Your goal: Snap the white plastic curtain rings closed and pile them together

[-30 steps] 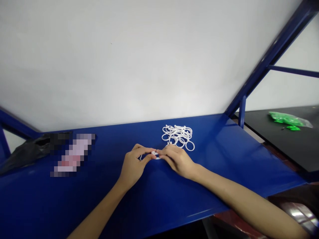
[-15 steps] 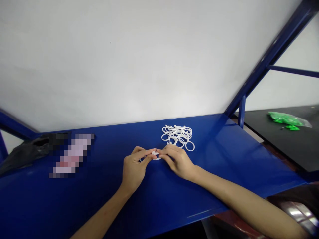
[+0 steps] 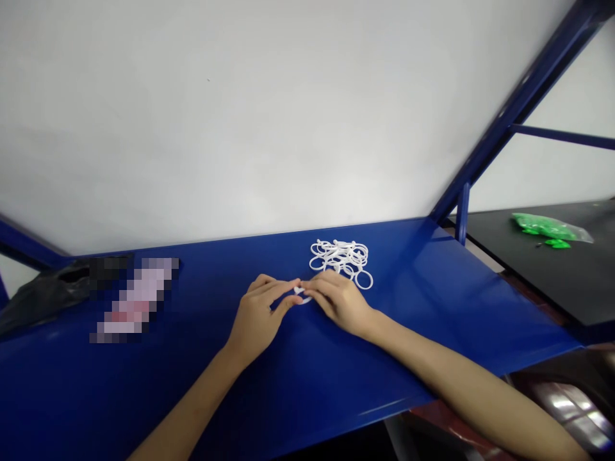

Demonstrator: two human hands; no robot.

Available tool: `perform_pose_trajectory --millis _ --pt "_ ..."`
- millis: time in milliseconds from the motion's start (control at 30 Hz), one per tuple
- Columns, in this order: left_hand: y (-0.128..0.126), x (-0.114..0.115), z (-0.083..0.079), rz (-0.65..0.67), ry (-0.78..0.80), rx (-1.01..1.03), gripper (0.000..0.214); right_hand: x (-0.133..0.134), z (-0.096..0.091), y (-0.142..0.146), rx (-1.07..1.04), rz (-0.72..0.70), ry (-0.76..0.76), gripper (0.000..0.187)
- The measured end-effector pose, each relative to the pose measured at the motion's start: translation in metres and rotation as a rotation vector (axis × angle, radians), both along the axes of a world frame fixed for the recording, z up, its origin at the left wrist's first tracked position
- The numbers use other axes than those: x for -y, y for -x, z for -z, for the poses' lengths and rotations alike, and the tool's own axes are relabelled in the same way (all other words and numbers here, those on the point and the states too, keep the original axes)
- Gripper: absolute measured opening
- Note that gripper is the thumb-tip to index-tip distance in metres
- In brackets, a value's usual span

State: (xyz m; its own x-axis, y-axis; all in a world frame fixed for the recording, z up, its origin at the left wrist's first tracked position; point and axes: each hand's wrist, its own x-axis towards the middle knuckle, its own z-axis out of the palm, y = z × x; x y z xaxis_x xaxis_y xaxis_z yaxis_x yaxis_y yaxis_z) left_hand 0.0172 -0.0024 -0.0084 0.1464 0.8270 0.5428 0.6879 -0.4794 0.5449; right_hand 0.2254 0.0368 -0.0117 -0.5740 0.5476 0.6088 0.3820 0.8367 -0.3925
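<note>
A white plastic ring (image 3: 305, 299), which looks like a shower curtain ring, is held low over the blue table between my two hands. My left hand (image 3: 262, 312) pinches its left side, with thumb and forefinger at a small white knob. On its right side my right hand (image 3: 340, 299) has thumb and fingers closed. The fingertips cover much of the ring, so I cannot tell whether it is clasped. Just behind my right hand lies a loose heap of several similar white rings (image 3: 342, 253), with small knobs on them.
The blue table (image 3: 202, 371) stands against a pale wall. A black plastic bag (image 3: 43, 291) and a blurred-out pinkish packet (image 3: 137, 298) lie at the left. A blue metal frame (image 3: 500, 125) slants up at the right. Beyond it, a bag of green pieces (image 3: 550, 228) rests on a black table.
My left thumb has moved a little away from the forefinger at the ring's knob. Both hands still hold the ring in nearly the same place. The view has shifted slightly.
</note>
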Motion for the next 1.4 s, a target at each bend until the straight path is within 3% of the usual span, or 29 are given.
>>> perform_pose_trajectory --millis 233,433,600,733,900,1033,1167,1400 --pt "0.038 -0.013 0.003 -0.137 0.175 -0.375 0.049 -0.036 -0.003 -0.028 0.182 0.383 -0.132 0.023" --pt "0.047 -0.017 0.007 -0.116 0.246 -0.416 0.026 -0.040 -0.003 -0.032 0.203 0.432 -0.201 0.029" --pt "0.040 -0.015 0.002 -0.155 0.227 -0.398 0.015 -0.029 -0.011 -0.025 0.144 0.383 -0.200 0.028" --pt "0.030 -0.011 -0.001 -0.195 0.162 -0.323 0.016 -0.012 -0.018 -0.016 0.107 0.205 -0.134 0.025" --pt "0.013 -0.002 0.000 -0.220 -0.016 -0.281 0.022 0.010 -0.016 -0.002 0.085 0.014 0.083 0.037" --pt "0.001 0.004 0.003 -0.166 -0.092 -0.286 0.022 0.015 -0.009 0.004 -0.028 0.015 0.253 0.024" --pt "-0.004 0.006 0.002 -0.096 -0.034 -0.219 0.020 0.011 -0.006 0.002 -0.093 0.033 0.310 0.010" --pt "-0.005 0.005 -0.002 0.071 0.193 0.031 0.023 0.007 -0.005 -0.003 -0.081 -0.059 0.206 0.009"
